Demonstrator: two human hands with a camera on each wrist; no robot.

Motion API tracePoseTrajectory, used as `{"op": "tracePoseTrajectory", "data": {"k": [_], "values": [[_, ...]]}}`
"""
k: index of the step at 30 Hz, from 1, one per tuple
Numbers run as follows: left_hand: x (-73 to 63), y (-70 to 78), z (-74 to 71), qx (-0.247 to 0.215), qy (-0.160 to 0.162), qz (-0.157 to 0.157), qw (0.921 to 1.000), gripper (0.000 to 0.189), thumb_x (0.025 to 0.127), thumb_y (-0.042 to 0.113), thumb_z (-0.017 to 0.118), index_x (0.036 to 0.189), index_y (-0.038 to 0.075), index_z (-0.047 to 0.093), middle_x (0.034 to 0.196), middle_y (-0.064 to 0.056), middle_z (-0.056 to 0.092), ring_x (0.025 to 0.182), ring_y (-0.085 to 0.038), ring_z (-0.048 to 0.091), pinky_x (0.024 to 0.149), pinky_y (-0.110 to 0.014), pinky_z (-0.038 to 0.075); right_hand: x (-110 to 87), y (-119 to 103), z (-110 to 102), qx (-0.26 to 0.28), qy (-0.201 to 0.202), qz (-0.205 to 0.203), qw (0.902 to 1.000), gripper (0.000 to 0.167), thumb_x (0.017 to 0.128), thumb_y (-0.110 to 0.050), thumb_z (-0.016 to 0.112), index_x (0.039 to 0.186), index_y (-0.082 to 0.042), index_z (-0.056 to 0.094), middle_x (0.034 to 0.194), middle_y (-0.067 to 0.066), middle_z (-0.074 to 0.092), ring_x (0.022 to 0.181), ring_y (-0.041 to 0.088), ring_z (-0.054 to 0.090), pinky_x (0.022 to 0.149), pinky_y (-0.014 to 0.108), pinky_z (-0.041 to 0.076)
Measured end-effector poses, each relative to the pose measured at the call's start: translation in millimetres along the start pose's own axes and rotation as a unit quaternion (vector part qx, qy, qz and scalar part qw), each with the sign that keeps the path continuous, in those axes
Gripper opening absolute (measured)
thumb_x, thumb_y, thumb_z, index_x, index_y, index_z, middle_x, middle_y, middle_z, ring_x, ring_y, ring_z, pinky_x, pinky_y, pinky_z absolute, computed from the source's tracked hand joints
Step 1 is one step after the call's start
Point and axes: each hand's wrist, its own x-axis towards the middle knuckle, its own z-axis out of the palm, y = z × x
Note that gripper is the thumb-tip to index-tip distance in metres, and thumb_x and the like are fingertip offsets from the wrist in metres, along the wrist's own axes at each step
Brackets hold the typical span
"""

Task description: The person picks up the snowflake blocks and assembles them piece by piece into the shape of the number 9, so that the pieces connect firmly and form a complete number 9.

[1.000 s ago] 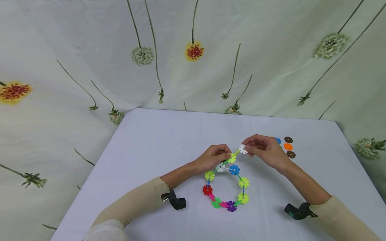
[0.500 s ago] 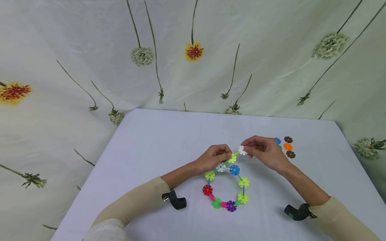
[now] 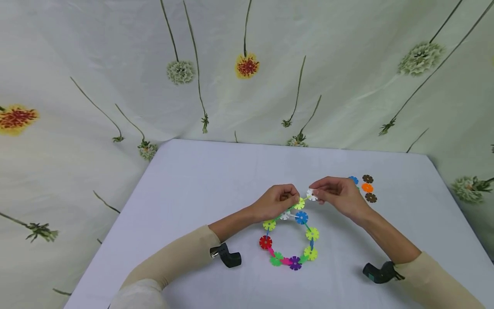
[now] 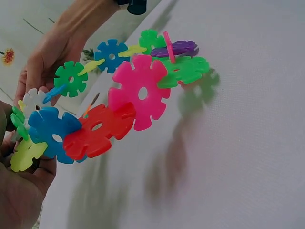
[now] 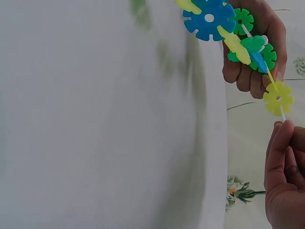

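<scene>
Snowflake discs, notched and brightly coloured, are linked into a ring [image 3: 265,242] with a short tail at its far side. My left hand [image 3: 275,202] grips the chain where the tail leaves the ring, its fingers hiding some links. From there a yellow disc [image 3: 299,204] sticks out to the right. My right hand [image 3: 339,195] pinches a white disc [image 3: 311,195] at the tail's end between thumb and fingers. In the left wrist view the ring, with pink [image 4: 142,93] and red [image 4: 99,131] discs nearest, hangs over the table, casting a shadow.
Loose snowflake discs lie at the back right of the white table [image 3: 216,171]: an orange one [image 3: 367,187], two brown ones [image 3: 371,198] and a blue one [image 3: 353,180], partly behind my right hand. A flower-print cloth [image 3: 347,107] hangs beyond the table's far edge.
My right hand has come slightly down and nearer with the white disc. My left hand keeps its grip, and the ring has barely shifted.
</scene>
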Motion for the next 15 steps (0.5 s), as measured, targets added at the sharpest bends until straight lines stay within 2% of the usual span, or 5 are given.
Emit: {"op": "tracePoseTrajectory", "data": {"k": [6, 11, 15], "values": [[0.2, -0.1, -1.5, -0.030, 0.008, 0.003, 0.9995, 0.019, 0.111, 0.017, 0.055, 0.109, 0.002, 0.067, 0.086, 0.000, 0.057, 0.078, -0.009, 0.052, 0.077, -0.020, 0.046, 3.6, -1.8, 0.6, 0.004, -0.002, -0.017, 0.9998, 0.023, 0.103, -0.017, 0.073, 0.122, -0.003, 0.075, 0.103, 0.013, 0.080, 0.086, 0.033, 0.076, 0.083, 0.024, 0.063], [5.5, 3.4, -3.2, -0.058, 0.017, 0.021, 0.9979, 0.017, 0.111, 0.017, 0.056, 0.110, 0.001, 0.064, 0.081, 0.000, 0.053, 0.071, -0.012, 0.049, 0.071, -0.021, 0.044, 7.0, -4.8, 1.1, 0.070, 0.006, -0.016, 0.9974, 0.029, 0.102, -0.014, 0.074, 0.122, 0.005, 0.066, 0.099, 0.000, 0.081, 0.085, 0.028, 0.078, 0.083, 0.026, 0.065], [11.9, 5.4, -3.1, -0.071, 0.031, 0.025, 0.9967, 0.018, 0.111, 0.017, 0.058, 0.116, 0.001, 0.065, 0.090, 0.001, 0.058, 0.076, -0.010, 0.052, 0.073, -0.020, 0.046, 9.6, -2.9, 5.3, 0.095, 0.011, -0.009, 0.9954, 0.032, 0.101, -0.013, 0.075, 0.121, 0.008, 0.062, 0.097, -0.004, 0.081, 0.086, 0.025, 0.080, 0.083, 0.026, 0.065]]}}
